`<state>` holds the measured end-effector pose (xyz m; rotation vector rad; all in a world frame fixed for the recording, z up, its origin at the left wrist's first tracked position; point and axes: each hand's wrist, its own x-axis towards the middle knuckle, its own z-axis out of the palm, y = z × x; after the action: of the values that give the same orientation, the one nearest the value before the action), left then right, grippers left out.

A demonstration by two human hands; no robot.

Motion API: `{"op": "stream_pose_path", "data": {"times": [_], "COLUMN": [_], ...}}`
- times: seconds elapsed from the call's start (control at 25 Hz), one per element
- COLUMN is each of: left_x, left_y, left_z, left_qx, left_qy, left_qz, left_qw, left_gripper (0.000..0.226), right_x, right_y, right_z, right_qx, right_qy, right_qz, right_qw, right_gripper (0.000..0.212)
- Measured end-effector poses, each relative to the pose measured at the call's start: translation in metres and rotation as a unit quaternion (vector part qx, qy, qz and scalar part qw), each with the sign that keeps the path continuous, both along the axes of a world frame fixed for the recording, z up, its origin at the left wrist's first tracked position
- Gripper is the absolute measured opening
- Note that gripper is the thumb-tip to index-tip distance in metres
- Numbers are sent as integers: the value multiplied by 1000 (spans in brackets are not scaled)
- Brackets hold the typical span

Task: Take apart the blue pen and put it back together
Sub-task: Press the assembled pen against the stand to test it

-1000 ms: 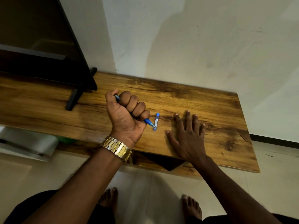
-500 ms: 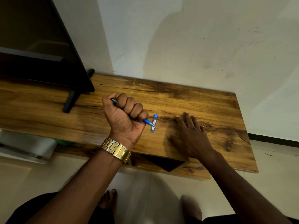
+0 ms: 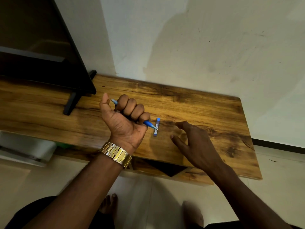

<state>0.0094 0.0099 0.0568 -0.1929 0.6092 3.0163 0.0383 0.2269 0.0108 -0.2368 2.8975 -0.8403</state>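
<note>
Pen (image 3: 149,124) sits inside the left hand (image 3: 125,123), which is clenched into a full fist around the barrel; only the two ends show. Its back end pokes out far-left between thumb and forefinger, and its tip emerges near-right below the little finger, so the long axis runs diagonally from far-left to near-right. The tip lies over a small blue cap (image 3: 156,127) resting on the table (image 3: 206,113); contact cannot be confirmed. The cap's long axis runs roughly near to far. The right hand (image 3: 196,142) hovers just right of the cap with fingers loosely spread and curved, holding nothing. A watch (image 3: 116,153) is on the left wrist.
</note>
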Motion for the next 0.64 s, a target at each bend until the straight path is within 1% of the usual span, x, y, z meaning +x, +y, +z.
{"op": "stream_pose_path", "data": {"times": [0.08, 0.2, 0.32, 0.4, 0.52, 0.56, 0.64], "left_x": [0, -3, -3, -3, -5, -5, -6], "left_y": [1, 0, 0, 1, 1, 1, 2], "left_z": [-1, -1, -1, -1, -1, -1, -1], "left_qx": [-1, -8, 13, 12, 30, 49, 80], "left_qy": [4, -3, -6, -4, -3, -5, -8], "left_qz": [-3, 2, -2, -2, 3, 0, -10], "left_qw": [1000, 1000, 1000, 1000, 1000, 999, 997], "left_gripper": [55, 51, 53, 52, 52, 53, 54], "right_x": [0, 1, 1, 2, 6, 9, 15], "right_y": [-1, -3, -9, -14, -26, -30, -38], "right_z": [0, -1, -4, -3, -3, -4, -8], "right_qx": [-57, -135, -232, -323, -481, -515, -557], "right_qy": [-19, -90, -149, -195, -240, -244, -251], "right_qz": [-13, -38, -63, -87, -122, -128, -121], "right_qw": [998, 986, 959, 922, 835, 812, 782], "right_gripper": [52, 39, 21, 21, 31, 34, 46]}}
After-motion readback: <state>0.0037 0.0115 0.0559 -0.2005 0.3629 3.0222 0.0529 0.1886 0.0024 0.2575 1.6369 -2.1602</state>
